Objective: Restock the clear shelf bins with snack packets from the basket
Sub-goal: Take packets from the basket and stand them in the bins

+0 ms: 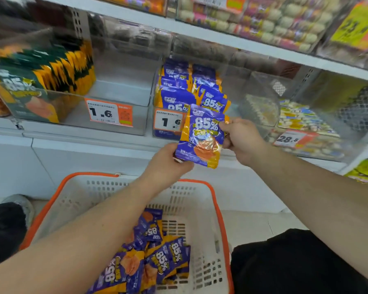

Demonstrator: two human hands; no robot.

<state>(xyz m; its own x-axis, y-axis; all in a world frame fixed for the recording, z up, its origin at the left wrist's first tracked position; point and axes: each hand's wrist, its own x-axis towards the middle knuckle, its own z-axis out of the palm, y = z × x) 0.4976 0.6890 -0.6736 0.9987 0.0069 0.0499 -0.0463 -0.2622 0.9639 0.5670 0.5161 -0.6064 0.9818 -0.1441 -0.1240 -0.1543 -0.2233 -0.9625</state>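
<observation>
Head view: your left hand [168,161] grips the lower left corner of a purple snack packet [202,137], and your right hand [241,139] pinches its right edge. You hold it upright just in front of the clear bin [157,122] of matching packets, beside the 1.6 price tag [168,122]. More packets lie in the basket [218,211] below. Whether you hold 1 packet or a stack is unclear.
</observation>
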